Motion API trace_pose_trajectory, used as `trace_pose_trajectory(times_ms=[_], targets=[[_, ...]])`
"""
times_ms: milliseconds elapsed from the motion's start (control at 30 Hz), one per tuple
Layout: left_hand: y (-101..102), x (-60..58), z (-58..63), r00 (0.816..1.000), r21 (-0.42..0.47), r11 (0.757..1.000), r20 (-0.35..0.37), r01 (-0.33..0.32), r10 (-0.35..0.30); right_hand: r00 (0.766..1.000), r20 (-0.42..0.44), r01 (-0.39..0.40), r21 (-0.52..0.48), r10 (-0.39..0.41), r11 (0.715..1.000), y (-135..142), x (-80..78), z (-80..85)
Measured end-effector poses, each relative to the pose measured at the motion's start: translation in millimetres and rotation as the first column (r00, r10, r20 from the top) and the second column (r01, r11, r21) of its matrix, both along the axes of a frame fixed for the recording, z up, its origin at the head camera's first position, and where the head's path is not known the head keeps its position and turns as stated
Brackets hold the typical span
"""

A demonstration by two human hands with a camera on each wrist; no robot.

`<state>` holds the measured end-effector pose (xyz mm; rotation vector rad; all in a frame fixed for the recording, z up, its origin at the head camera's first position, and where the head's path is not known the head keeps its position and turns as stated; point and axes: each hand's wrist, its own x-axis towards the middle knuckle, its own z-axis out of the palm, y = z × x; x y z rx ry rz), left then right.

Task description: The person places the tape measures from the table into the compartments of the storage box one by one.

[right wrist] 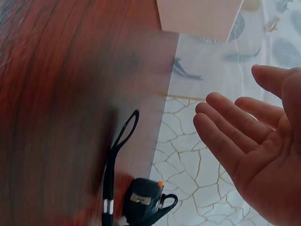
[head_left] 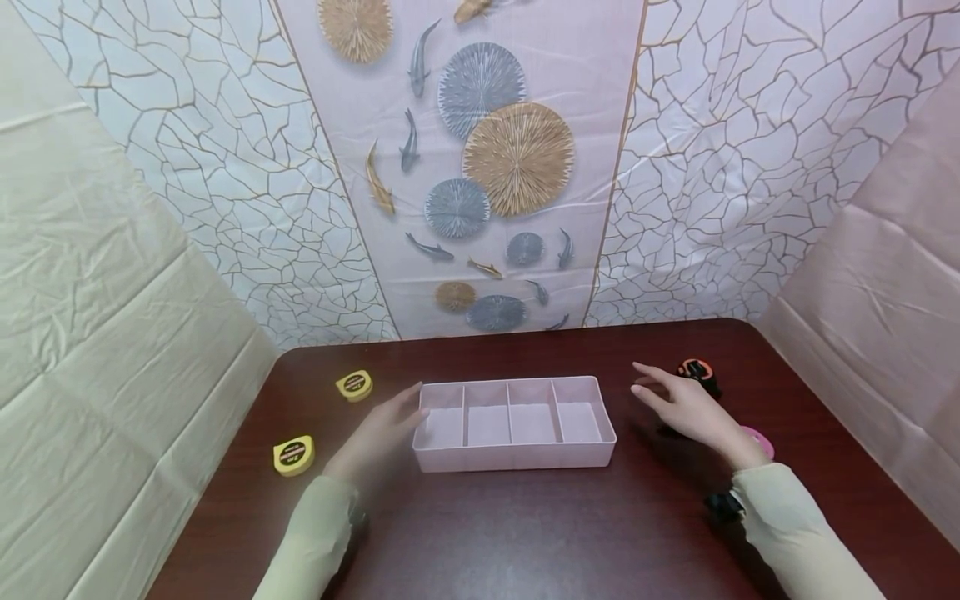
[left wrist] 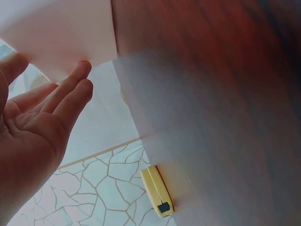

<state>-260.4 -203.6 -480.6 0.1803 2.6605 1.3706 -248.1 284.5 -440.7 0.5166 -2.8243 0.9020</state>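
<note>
A pale pink tray (head_left: 517,457) with several compartments in a row sits on the dark table. My left hand (head_left: 381,431) is at the tray's left end, its fingers fairly straight; in the left wrist view the fingertips (left wrist: 83,68) overlap the tray's end wall (left wrist: 70,33), and whether they touch it is hard to tell. To the right of the tray, my right hand (head_left: 693,408) hovers with fingers extended, holding nothing. Just behind it is a black and orange tape measure (head_left: 697,372), seen in the right wrist view as a black case (right wrist: 141,200) with a wrist strap (right wrist: 110,174).
Two yellow tape measures (head_left: 355,385) lie on the table's left side, the nearer one (head_left: 293,456) closer to the left edge. A pink round object (head_left: 761,442) is partly hidden behind my right wrist. A patterned cloth (head_left: 480,275) hangs behind the table.
</note>
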Motion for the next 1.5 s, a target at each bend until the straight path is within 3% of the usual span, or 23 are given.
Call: trace_pose_trajectory(times_ms=[800,1133,1500], targets=[[4,-1.7,2.9,0.998,-0.02,0.999,-0.059,0.037,-0.038,0.994,0.007,0.109,0.057,-0.11,0.992,50,21.6,-6.1],[5,0.0,6.5,0.999,-0.02,1.0,-0.027,0.022,-0.023,0.99,-0.019,0.142,0.078,-0.141,0.987,66,29.0,-11.1],[2,-0.3,4.2,1.0,-0.019,1.0,0.025,-0.004,0.005,0.982,0.022,0.185,0.112,-0.189,0.976,82,35.6,-14.0]])
